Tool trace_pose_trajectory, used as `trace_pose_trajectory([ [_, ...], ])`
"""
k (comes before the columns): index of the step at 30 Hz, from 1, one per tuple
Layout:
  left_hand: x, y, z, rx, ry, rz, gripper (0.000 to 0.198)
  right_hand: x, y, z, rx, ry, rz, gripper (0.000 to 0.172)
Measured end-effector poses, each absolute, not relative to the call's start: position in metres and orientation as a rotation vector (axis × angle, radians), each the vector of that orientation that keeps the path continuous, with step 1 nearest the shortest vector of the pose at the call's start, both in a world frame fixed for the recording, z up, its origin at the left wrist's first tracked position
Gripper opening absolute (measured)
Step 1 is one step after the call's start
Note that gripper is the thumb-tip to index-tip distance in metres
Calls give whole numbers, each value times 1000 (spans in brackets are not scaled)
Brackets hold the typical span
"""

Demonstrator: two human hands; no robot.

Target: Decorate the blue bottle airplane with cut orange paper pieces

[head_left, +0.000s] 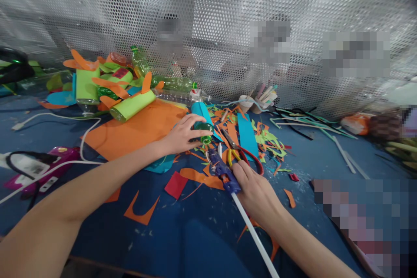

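Observation:
My left hand [182, 134] is closed round a green plastic bottle [206, 128] with a blue paper wrap [200, 110]; the bottle's neck points toward me. My right hand [256, 186] is closed on a dark blue hot glue gun [223, 169]. Its nozzle end is close to the bottle's neck; I cannot tell whether they touch. A long white glue stick [254, 232] sticks out of the gun's back. Just beyond my right hand lie scissors [252, 158] with red and yellow handles, among paper scraps.
Orange paper [140, 130] lies left of the bottle. Paper-wrapped bottles [133, 106] with orange cutouts crowd the back left. A white cable [81, 162] runs across the left side. Cups of sticks [260, 100] stand against the perforated metal screen [208, 4].

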State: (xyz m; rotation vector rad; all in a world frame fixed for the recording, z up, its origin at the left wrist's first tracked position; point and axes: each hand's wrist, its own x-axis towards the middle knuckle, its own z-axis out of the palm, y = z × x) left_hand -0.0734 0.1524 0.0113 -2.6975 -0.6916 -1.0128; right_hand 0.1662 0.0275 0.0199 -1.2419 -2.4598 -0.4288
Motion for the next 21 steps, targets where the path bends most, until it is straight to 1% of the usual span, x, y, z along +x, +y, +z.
trace_pose_trajectory([
  [10, -73, 152, 12, -2702, -688, -989, 36, 164, 28, 21, -1231, -2490, -407, 12],
  [21, -72, 150, 11, -2702, -686, -971, 35, 162, 29, 24, -1161, -2451, -399, 13],
])
